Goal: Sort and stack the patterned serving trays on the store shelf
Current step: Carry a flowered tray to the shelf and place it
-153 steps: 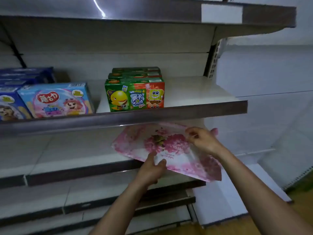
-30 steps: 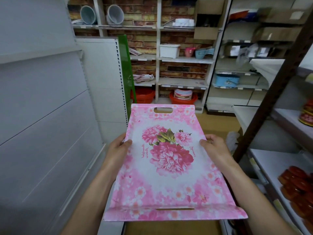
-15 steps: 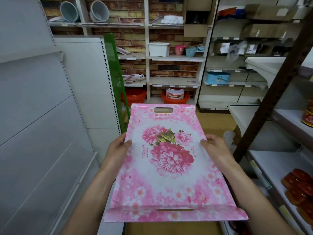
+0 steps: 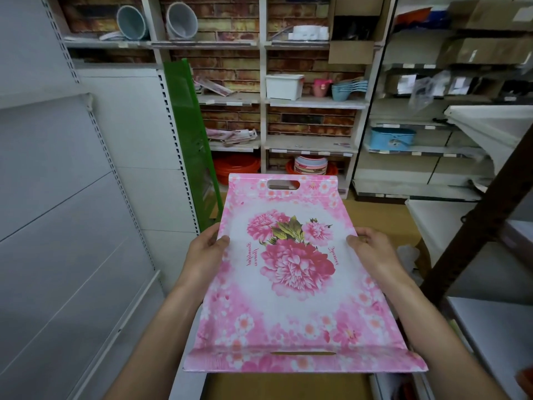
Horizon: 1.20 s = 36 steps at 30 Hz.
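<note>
A pink serving tray point(image 4: 291, 310) with a red peony print and a slot handle at each short end is held flat in front of me, long axis pointing away. My left hand point(image 4: 206, 254) grips its left long edge, thumb on top. My right hand point(image 4: 373, 252) grips the right long edge the same way. More patterned trays point(image 4: 232, 135) lie in a loose pile on a shelf of the far rack.
White shelving panels point(image 4: 72, 226) line the left. A green panel point(image 4: 189, 134) leans beside the far brick-backed rack holding a white bin point(image 4: 284, 86), stacked bowls point(image 4: 311, 165) and orange basins point(image 4: 236, 166). A dark post point(image 4: 478, 232) and white shelves stand at right. Brown floor runs ahead.
Five seconds ago the tray was at a lower shelf under snack boxes; I have since turned into the aisle with it. Over the last second the view has swung slightly right; both grips are unchanged.
</note>
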Tool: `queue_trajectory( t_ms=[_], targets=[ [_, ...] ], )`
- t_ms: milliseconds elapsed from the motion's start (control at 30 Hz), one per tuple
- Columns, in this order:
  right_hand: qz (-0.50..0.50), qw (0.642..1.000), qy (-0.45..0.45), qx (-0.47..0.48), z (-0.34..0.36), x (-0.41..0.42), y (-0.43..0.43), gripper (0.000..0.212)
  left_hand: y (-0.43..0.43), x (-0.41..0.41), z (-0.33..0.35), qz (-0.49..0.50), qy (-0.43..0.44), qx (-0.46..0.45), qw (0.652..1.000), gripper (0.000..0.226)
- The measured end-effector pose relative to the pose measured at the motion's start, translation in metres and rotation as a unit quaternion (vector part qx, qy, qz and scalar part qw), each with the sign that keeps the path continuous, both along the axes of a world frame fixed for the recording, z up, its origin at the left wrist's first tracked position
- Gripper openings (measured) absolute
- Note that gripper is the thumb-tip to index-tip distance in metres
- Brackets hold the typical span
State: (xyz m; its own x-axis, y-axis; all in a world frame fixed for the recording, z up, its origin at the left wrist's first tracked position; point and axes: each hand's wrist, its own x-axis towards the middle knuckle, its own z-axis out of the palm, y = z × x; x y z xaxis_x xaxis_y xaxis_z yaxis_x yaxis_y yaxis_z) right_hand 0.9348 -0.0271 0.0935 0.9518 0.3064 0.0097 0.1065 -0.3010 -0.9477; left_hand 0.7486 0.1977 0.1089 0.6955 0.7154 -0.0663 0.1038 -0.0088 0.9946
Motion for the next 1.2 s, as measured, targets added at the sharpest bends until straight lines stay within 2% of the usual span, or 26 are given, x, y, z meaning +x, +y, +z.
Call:
queue_trajectory(
  t_ms=[400, 833, 1200],
  targets=[
    [-0.009, 1.000, -0.003, -0.015, -0.012, 0.105, 0.032, 0.009, 0.033, 0.098, -0.008, 0.012, 0.012, -0.023, 1.000, 0.033],
    [-0.057, 0.998, -0.014, -0.029, -0.004, 0.224, 0.120, 0.012, 0.145, 0.240, -0.003, -0.029, -0.002, -0.030, 0.999, 0.029],
    [-0.050, 0.998, 0.007, -0.042, -0.014, 0.333, 0.175, 0.020, 0.200, 0.349, -0.010, -0.026, 0.018, -0.031, 0.999, 0.034]
  ],
)
